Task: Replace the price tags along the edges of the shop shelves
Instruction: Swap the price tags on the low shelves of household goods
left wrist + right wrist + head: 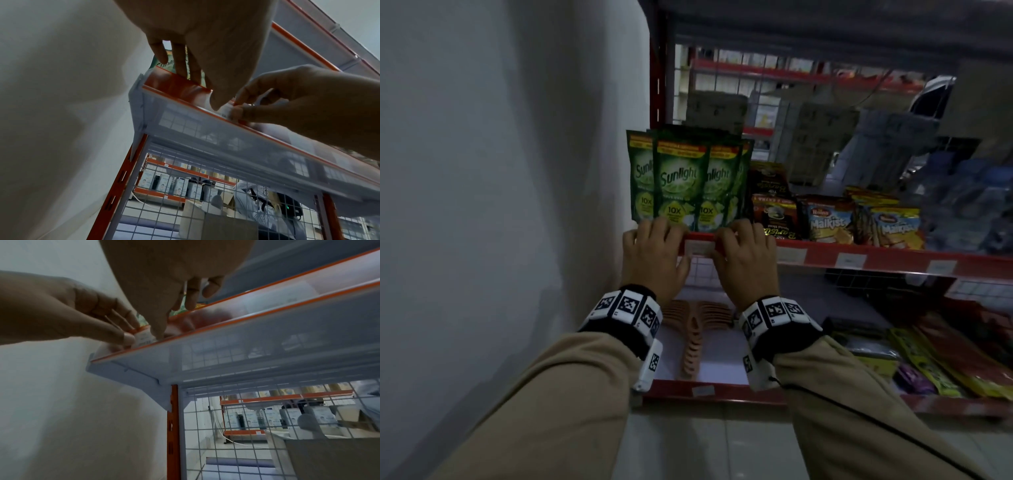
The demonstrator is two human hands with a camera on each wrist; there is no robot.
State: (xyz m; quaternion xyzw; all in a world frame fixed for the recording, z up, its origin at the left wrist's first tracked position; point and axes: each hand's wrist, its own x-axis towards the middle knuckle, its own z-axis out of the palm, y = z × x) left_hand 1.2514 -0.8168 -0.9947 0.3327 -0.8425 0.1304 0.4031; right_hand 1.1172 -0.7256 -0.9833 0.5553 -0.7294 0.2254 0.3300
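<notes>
Both hands work one price tag (699, 247) in the red shelf edge (859, 255) below the Sunlight pouches (678, 178): the left hand (652, 257) and right hand (744, 258) each hook their fingers over the rail top and pinch a tag end with the thumb, probably to steady the strip while the tag seats or slides. The shelf stands against a white wall (500, 171), with a wire-mesh back, Malkist packs (828, 222) alongside and more tags (851, 260) further right.
</notes>
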